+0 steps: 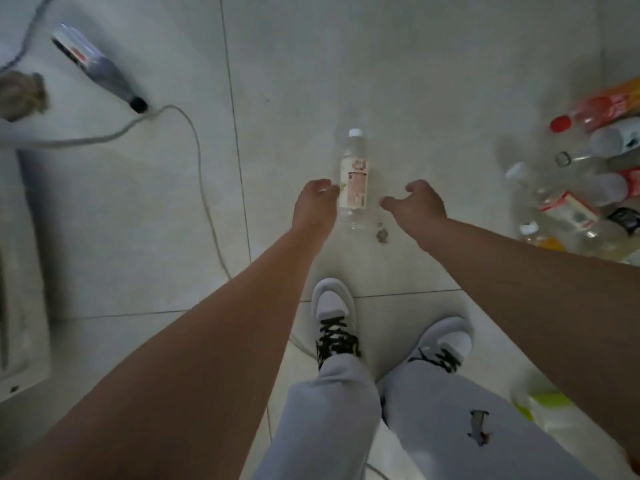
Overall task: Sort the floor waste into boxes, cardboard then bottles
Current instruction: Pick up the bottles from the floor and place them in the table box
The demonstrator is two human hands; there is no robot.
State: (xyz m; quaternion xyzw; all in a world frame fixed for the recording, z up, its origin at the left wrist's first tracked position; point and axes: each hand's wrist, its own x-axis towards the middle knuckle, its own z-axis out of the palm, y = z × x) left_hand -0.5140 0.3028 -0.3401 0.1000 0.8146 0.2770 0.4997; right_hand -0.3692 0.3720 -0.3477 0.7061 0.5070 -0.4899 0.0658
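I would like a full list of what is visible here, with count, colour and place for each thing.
clear bottle: one, white cap, lying on floor, centre
dark bottle: one, black cap, lying upper left
bottle pile: several, clear with red and orange, right edge
cable: one, grey, across left floor
debris: small bit, grey-brown, by clear bottle's base
floor: pale grey tiles
shoes: two, white with black laces, bottom centre
left hand: one, empty, left of clear bottle
right hand: one, empty, right of it

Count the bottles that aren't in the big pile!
2: a dark-capped bottle at upper left by the cable, and a clear white-capped bottle between the left hand and right hand. Others may lie out of view.
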